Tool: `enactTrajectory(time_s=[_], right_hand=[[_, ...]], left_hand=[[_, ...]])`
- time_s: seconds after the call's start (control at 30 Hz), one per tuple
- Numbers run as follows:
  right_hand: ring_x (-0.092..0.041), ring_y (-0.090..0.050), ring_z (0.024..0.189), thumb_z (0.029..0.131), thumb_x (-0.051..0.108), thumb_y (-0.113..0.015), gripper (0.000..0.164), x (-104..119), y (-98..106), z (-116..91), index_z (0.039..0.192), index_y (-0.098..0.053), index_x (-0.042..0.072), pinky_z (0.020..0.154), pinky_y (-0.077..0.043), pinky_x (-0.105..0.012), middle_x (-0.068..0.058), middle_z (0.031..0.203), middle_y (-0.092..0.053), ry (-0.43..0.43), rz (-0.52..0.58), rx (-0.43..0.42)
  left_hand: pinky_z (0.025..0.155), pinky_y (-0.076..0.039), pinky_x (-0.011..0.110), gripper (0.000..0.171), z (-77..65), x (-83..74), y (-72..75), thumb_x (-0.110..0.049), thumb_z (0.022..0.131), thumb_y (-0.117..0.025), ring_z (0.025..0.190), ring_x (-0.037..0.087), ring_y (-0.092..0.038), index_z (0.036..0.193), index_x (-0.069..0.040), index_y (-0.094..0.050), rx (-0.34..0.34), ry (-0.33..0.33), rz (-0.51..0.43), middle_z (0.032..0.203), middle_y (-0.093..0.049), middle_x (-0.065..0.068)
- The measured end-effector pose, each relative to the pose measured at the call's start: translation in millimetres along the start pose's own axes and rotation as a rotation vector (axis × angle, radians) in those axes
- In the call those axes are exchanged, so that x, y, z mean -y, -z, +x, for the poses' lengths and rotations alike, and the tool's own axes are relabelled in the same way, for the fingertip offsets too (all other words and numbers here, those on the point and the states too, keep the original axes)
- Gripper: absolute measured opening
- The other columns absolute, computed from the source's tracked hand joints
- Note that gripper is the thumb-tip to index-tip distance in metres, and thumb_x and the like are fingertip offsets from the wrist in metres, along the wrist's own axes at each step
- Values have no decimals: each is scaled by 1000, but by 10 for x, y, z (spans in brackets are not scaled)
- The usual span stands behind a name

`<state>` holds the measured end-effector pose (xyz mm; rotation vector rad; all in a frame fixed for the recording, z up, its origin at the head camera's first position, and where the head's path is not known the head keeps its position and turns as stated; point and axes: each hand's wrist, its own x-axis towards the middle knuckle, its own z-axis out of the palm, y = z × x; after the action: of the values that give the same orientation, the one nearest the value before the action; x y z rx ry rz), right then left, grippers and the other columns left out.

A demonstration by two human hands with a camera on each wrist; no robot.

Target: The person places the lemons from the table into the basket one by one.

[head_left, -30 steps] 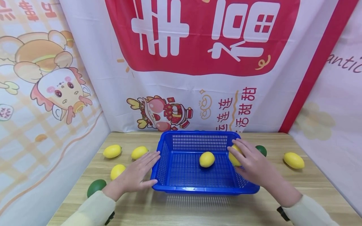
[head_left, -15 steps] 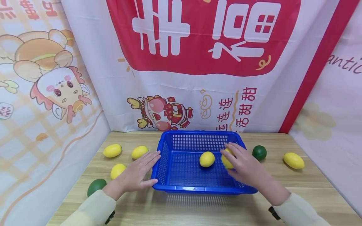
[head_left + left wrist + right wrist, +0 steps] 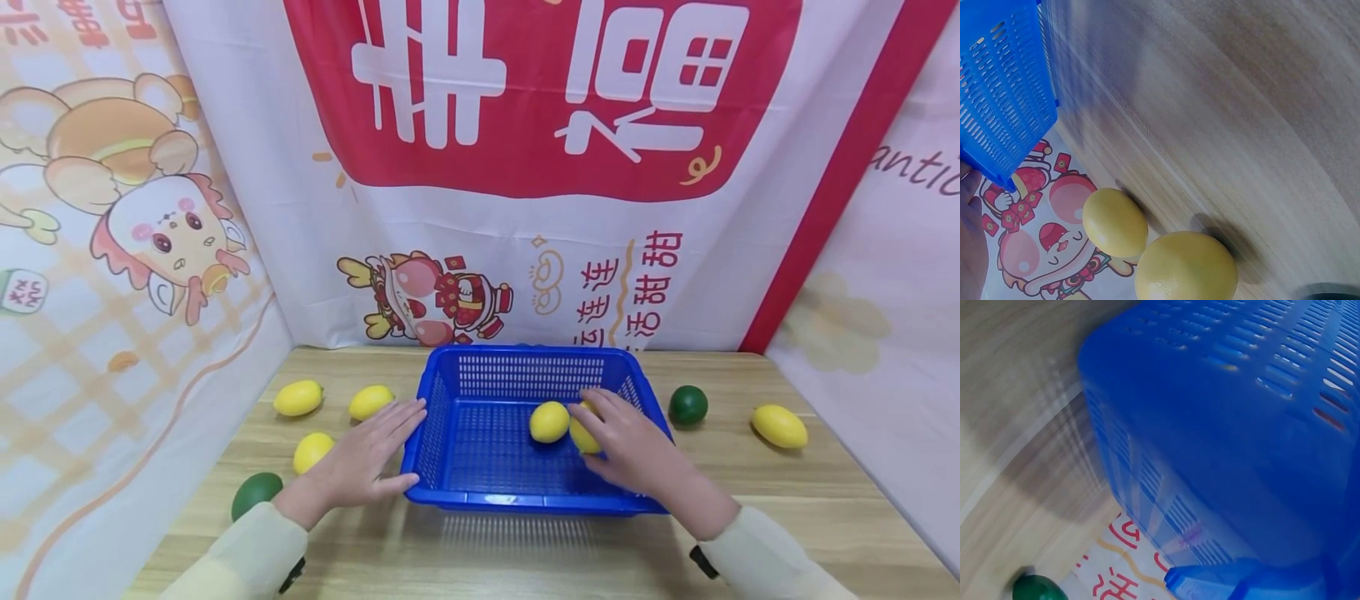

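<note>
1 yellow lemon (image 3: pixel 549 422) lies on the floor of the blue basket (image 3: pixel 540 502), a little right of its middle, and just to the right of it, inside the basket, you hold the 2nd lemon (image 3: pixel 584 429) in your right hand (image 3: pixel 626 437). Your right fingers are curled round this fruit from above, grasping it; whether it touches its neighbour or the basket floor, you cannot tell from these views. Your right forearm passes over the basket's near right corner. Your left hand (image 3: pixel 365 467) lies at the left rim with its fingers straight and released, fingertips touching the rim and thumb apart from them, toward the near left corner. To the left of the basket, on the wooden table (image 3: pixel 420 558), you have 3 more: the far left lemon (image 3: pixel 298 398), the lemon by the rim (image 3: pixel 370 403) and the near left lemon (image 3: pixel 311 452), which your hand partly covers. Nearer still, the left green fruit (image 3: pixel 257 495) sits beside your left sleeve (image 3: pixel 240 554). On the right, the right green fruit (image 3: pixel 688 406) rests near the basket, and the far right lemon (image 3: pixel 780 426) lies farther out. Beyond the table's far edge you face a white cloth (image 3: pixel 465 221) printed with a red panel (image 3: pixel 517 171) and large white characters.
</note>
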<state>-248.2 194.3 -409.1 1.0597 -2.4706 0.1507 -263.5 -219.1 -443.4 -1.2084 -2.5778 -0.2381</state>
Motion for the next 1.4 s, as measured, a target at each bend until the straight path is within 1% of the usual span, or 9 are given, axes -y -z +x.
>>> enactTrajectory(time_s=[0.13,0.4,0.53,0.67,0.77,1.07,1.23,1.4], right_hand=[[-33,-53,117,71,25,-86,64,27,-30,29,126,-59,6,98,-48,-47,-17,125,-56,-26,11,21],[-32,-54,117,77,30,-83,63,71,-73,59,130,-58,8,98,-48,-49,-15,126,-57,-103,41,126],[-30,-54,115,78,32,-82,62,75,-108,63,130,-58,7,96,-49,-47,-14,124,-57,-128,50,150],[-30,-55,111,77,32,-82,62,78,-149,68,128,-59,5,94,-50,-47,-14,121,-58,-124,66,142],[-30,-56,111,77,33,-82,62,88,-169,71,128,-59,5,94,-50,-48,-14,120,-58,-121,78,142],[-29,-55,113,81,36,-79,62,107,-193,88,130,-57,7,95,-50,-47,-13,123,-58,-141,89,208],[-30,-56,114,81,37,-78,63,102,-185,95,131,-57,5,96,-49,-47,-15,124,-58,-126,88,205],[-31,-55,116,85,42,-73,62,86,-174,95,133,-56,6,98,-48,-48,-15,126,-58,-124,96,203]], left_hand=[[114,-25,48,80,3,2,-4,-51,92,-57,143,29,-24,149,0,-34,4,0,5,156,-29,14],[115,-23,48,81,-1,-4,20,-51,91,-57,144,29,-23,149,0,-33,7,1,-12,156,-28,14],[115,-23,47,81,4,-2,17,-51,91,-57,144,28,-23,150,0,-33,10,3,-14,157,-28,14],[115,-23,47,81,2,1,16,-51,92,-56,144,28,-23,150,0,-33,11,4,-13,156,-28,14],[115,-23,48,81,0,-2,14,-52,92,-56,144,29,-23,150,0,-33,11,3,-9,156,-28,14],[114,-24,48,81,-6,-7,1,-50,91,-57,144,30,-24,149,0,-33,3,0,-2,156,-28,14],[114,-24,48,81,-6,-7,1,-50,91,-58,143,30,-25,149,1,-34,-6,-6,3,156,-29,15],[115,-24,48,81,-3,-7,11,-49,91,-59,143,31,-25,149,1,-33,-10,-9,1,156,-29,16]])
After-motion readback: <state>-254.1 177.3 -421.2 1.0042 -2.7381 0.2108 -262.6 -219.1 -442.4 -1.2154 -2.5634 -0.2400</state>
